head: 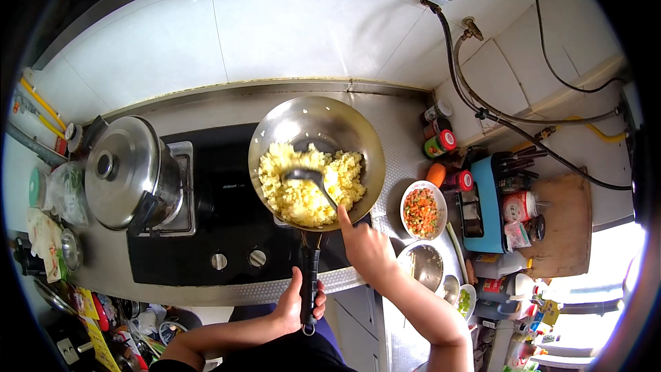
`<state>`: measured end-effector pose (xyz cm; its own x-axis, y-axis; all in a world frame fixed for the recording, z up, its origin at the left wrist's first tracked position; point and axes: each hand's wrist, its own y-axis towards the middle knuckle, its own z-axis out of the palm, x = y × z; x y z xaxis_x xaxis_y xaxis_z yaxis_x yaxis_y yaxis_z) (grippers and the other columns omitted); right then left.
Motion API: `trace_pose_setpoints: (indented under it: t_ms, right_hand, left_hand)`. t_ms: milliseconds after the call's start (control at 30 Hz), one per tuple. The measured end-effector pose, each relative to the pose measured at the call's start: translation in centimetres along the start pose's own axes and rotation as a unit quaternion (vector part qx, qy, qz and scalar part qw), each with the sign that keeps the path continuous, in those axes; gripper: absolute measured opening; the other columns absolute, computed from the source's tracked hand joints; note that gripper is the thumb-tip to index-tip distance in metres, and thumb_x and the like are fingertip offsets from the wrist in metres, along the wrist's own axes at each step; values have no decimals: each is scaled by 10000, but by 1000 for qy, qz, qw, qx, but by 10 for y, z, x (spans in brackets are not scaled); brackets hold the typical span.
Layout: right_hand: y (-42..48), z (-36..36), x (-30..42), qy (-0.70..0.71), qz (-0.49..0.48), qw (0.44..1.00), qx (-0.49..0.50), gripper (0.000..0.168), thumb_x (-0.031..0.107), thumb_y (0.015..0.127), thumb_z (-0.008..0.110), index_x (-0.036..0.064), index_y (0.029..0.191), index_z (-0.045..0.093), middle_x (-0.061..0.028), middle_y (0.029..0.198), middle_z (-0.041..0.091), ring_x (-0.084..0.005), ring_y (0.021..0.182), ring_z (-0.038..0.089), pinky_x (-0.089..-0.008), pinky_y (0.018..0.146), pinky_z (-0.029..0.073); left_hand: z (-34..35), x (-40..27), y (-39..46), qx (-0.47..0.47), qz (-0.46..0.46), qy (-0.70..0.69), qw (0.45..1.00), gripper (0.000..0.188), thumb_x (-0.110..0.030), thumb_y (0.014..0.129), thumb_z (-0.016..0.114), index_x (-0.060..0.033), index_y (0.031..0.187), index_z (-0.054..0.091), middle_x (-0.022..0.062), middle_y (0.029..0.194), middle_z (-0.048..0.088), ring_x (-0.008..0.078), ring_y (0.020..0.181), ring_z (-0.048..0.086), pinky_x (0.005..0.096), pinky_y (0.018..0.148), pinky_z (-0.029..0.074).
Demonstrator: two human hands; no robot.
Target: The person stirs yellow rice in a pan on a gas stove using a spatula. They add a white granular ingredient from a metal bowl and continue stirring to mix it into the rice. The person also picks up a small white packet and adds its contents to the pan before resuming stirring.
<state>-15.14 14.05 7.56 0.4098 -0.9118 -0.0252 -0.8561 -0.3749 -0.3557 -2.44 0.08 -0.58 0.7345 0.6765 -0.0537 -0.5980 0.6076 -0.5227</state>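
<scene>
My left hand is closed round the black handle of a metal wok, which sits over the right side of the cooktop. In the wok lies a mound of yellow fried rice, with a few grains stuck higher on the wall. My right hand grips a dark cooking spatula or ladle, its index finger stretched along the shaft. The utensil's head is down among the rice, which looks blurred there. The grip end of the utensil is hidden inside my right hand.
Left of the wok stands a lidded steel pot on the black cooktop. To the right are a bowl of diced vegetables, a steel bowl, a carrot, several jars and a blue rack.
</scene>
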Motion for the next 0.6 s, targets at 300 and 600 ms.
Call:
trace_pose_setpoints:
  t_ms: [300,600]
  right_hand:
    - [-31,-26,-11,14,1,999,35,610,65,782,439,87,1370,277,-164,620,584,-306,556,619,-410,523,516]
    - [-22,-34,-11,51,7,999,-11,592,50,767,446,60,1344,312,-166,603,583,-312,532,614,-419,488,507]
  left_hand:
    - [-4,-2,-5,-11,15,-2,1000,679,-731,769,310,-86,870,499,40,639,454,179,513,449,303,517,369]
    - [-3,-1,-7,-22,26,5,999,680,-732,770,305,-89,864,505,41,638,456,181,509,446,303,514,367]
